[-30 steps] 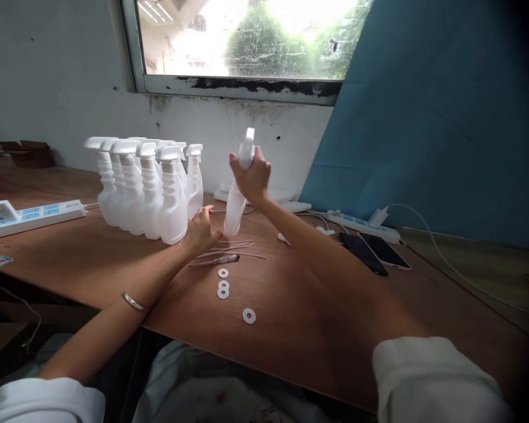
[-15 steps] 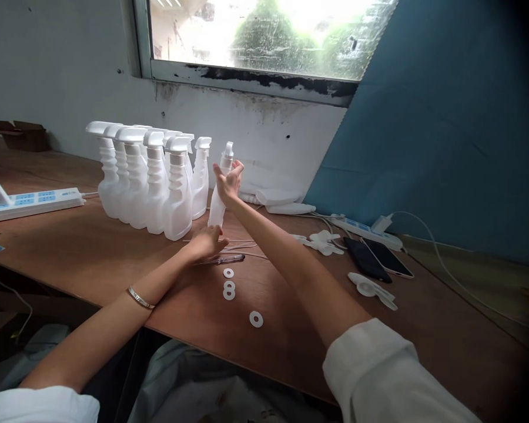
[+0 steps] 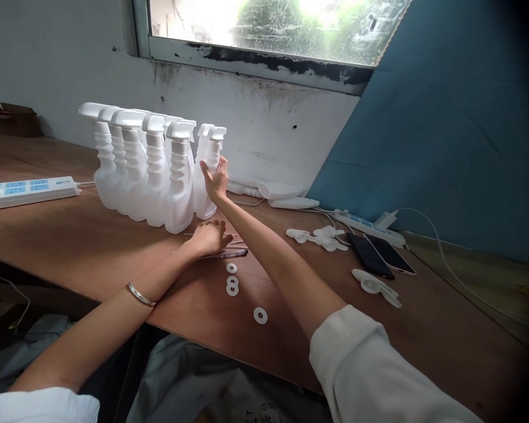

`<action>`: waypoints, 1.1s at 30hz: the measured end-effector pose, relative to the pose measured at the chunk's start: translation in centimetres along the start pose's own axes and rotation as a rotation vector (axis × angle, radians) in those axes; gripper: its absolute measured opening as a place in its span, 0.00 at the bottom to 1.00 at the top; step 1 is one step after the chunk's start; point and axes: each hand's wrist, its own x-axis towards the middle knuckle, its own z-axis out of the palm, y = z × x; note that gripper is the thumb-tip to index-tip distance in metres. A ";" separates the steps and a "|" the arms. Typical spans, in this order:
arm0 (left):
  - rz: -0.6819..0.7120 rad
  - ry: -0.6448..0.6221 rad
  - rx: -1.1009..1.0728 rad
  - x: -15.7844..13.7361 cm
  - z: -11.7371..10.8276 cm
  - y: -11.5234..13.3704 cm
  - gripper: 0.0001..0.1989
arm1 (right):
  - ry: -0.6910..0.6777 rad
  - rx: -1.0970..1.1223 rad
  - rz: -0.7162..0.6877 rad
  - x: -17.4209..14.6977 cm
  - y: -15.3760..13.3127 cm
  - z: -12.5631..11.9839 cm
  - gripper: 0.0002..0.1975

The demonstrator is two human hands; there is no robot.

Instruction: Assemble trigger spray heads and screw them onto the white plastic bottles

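Note:
My right hand (image 3: 217, 179) is closed around the upper part of a translucent white spray bottle (image 3: 208, 207), which stands upright beside the other spray bottles (image 3: 178, 197). Its white trigger head (image 3: 217, 134) shows above my fingers. Lower down, my left hand (image 3: 209, 238) rests low over the table with loosely bent fingers and the thumb apart. I see nothing held in it, though the fingertips are partly hidden. Thin tubes and a screwdriver with a clear handle (image 3: 235, 253) lie by that hand. Several flat white washers (image 3: 232, 286) lie on the table in front of it.
White plastic pieces (image 3: 328, 238) and another such piece (image 3: 376, 286) lie to the right, near two phones (image 3: 370, 255). Power strips stand left (image 3: 35, 191) and right (image 3: 370, 227) on the wooden table (image 3: 194, 314). A wall with a window rises behind.
My right hand has moved the spray bottle left, upright against the group, its trigger head turned sideways. My left hand has come away from the bottle's base. The view has tilted slightly down.

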 end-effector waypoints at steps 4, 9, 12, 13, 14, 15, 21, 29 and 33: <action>0.017 0.066 -0.035 0.0 -0.2 0.3 0.17 | -0.041 -0.121 0.013 -0.6 0.1 -0.8 0.33; 0.119 0.165 -0.101 -0.2 -0.9 0.9 0.11 | -0.115 -0.276 0.022 -2.8 -0.4 -2.8 0.40; 0.294 0.048 -0.200 -0.9 -1.2 1.4 0.08 | -0.165 -0.433 -0.058 -4.1 -0.4 -6.0 0.32; 0.386 -0.044 -0.264 -1.1 -1.2 1.6 0.09 | -0.202 -0.533 -0.094 -4.4 -0.2 -7.6 0.28; 0.482 -0.150 -0.332 -1.4 -1.1 1.9 0.10 | -0.276 -0.656 -0.145 -4.8 0.0 -9.4 0.25; 0.577 -0.259 -0.390 -1.7 -0.9 2.2 0.11 | -0.318 -0.694 -0.167 -5.1 0.4 -11.5 0.23; 0.819 -0.521 -0.462 -2.8 0.7 4.0 0.19 | -0.376 -0.899 -0.105 -8.0 3.0 -23.3 0.20; 0.807 -0.617 -0.547 -3.0 1.4 5.0 0.12 | -0.565 -0.939 -0.074 -13.1 0.3 -27.1 0.17; 0.661 -0.635 -0.645 -2.7 1.7 4.8 0.12 | -0.631 -0.858 -0.131 -16.8 -3.6 -27.1 0.26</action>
